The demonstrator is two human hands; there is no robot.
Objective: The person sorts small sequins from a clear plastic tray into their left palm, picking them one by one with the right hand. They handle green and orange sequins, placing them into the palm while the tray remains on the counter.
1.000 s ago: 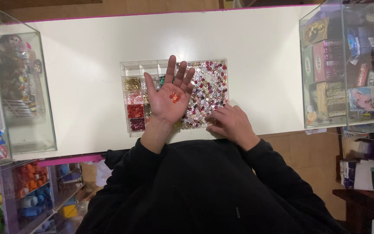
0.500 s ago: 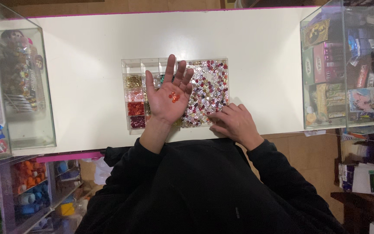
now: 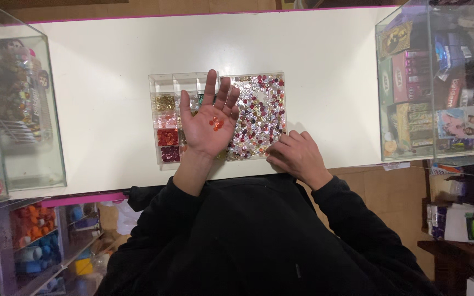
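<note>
1. One clear tray (image 3: 163, 82) lies mid-counter (image 3: 94, 98), split into small cells at its 9 o'clock side and one large bin at 3 o'clock.
2. The small cells are partly hidden by your arm; those in view include one of gold bits, one pink, one red and one dark red, with empty ones along the 12 o'clock row. An exact cell count cannot be told.
3. The large bin holds mixed beads (image 3: 261, 107), far too many to count.
4. Your left hand (image 3: 208, 123) is spread wide, palm up, over the tray's middle. A small cluster of orange beads (image 3: 215, 123) rests in the palm, about five; the exact number is unclear.
5. Your right hand (image 3: 294, 153) is at the tray's 5 o'clock corner, fingers curled and pinched narrow at the rim. Whether it holds a bead cannot be told.
6. Two glass cases (image 3: 23, 109) flank the counter, one at 9 o'clock, one at 3 o'clock.
</note>
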